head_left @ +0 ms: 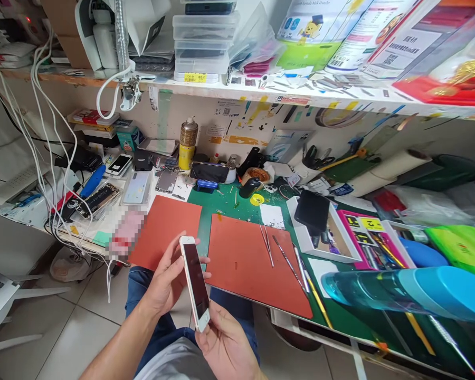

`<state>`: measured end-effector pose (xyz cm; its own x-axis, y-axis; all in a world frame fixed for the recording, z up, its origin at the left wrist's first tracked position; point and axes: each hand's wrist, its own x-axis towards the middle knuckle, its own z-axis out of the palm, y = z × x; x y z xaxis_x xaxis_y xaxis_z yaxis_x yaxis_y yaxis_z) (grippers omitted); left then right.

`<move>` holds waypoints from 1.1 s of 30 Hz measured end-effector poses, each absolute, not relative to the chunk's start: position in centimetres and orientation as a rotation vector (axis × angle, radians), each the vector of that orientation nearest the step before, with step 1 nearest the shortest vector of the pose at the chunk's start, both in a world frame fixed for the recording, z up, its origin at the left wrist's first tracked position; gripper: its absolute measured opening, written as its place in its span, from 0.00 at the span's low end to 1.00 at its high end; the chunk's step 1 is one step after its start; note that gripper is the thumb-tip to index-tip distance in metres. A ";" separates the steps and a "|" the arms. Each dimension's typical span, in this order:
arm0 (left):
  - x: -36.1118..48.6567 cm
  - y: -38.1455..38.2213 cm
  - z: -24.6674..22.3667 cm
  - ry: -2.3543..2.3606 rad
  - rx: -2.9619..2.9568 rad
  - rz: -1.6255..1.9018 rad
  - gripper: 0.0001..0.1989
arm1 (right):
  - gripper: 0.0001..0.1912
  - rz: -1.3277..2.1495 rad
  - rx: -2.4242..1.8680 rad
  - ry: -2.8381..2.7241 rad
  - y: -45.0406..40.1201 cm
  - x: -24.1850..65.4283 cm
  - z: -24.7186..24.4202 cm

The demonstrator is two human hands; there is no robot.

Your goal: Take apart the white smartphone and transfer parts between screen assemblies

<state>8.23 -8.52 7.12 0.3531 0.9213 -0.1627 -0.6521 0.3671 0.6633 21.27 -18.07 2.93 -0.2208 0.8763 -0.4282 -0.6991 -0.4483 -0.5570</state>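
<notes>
A white-framed smartphone with a dark screen is held tilted above my lap, in front of the bench edge. My left hand grips it along its left side, with fingertips showing past the right edge. At the phone's lower end, my right hand has its thumb and fingers closed on the bottom corner. Beyond the phone lie two reddish-brown mats, the left mat and the larger right mat. Tweezers and a thin metal tool rest on the right one.
A blue water bottle stands at the right front, near a white box of parts. Opened phones and white cables crowd the left. A spray can stands at the back, under a loaded shelf.
</notes>
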 end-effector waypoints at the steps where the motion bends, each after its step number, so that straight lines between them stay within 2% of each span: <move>1: 8.2 -8.5 7.2 0.576 0.552 1.085 0.31 | 0.21 1.860 -0.863 -0.297 -18.1 21.3 3.0; 15: 8.3 -8.4 7.6 0.652 0.677 1.089 0.26 | 0.19 1.842 -0.848 -0.265 -17.4 20.6 2.7; 21: 7.6 -6.9 6.8 0.873 0.711 1.208 0.28 | 0.20 1.759 -0.952 -0.570 -14.6 23.5 5.7; 22: 7.0 -6.7 6.6 0.965 0.850 1.297 0.28 | 0.19 1.687 -1.032 -0.708 -13.5 24.3 6.7; 24: 5.6 -6.2 6.1 1.082 1.297 1.297 0.34 | 0.16 1.436 -1.253 -1.079 -11.2 25.8 8.9; 27: 4.2 -4.4 5.3 1.130 1.961 0.913 0.46 | 0.18 0.705 -1.486 -1.680 -8.1 26.6 11.6; 28: 4.2 -3.6 4.9 1.096 2.097 0.865 0.49 | 0.17 0.615 -1.497 -1.729 -7.1 26.4 12.1; 30: 5.1 -1.8 4.4 1.035 2.274 0.867 0.48 | 0.14 0.513 -1.513 -1.766 -5.4 25.9 12.3; 33: 6.8 -0.7 5.6 0.999 2.267 0.938 0.37 | 0.18 0.471 -1.506 -1.689 -3.9 25.9 11.6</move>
<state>6.79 -0.75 5.56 0.4968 0.7744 0.3917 0.4399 -0.6138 0.6556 25.87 -3.94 11.61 0.0363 0.9477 0.3172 0.6469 0.2197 -0.7302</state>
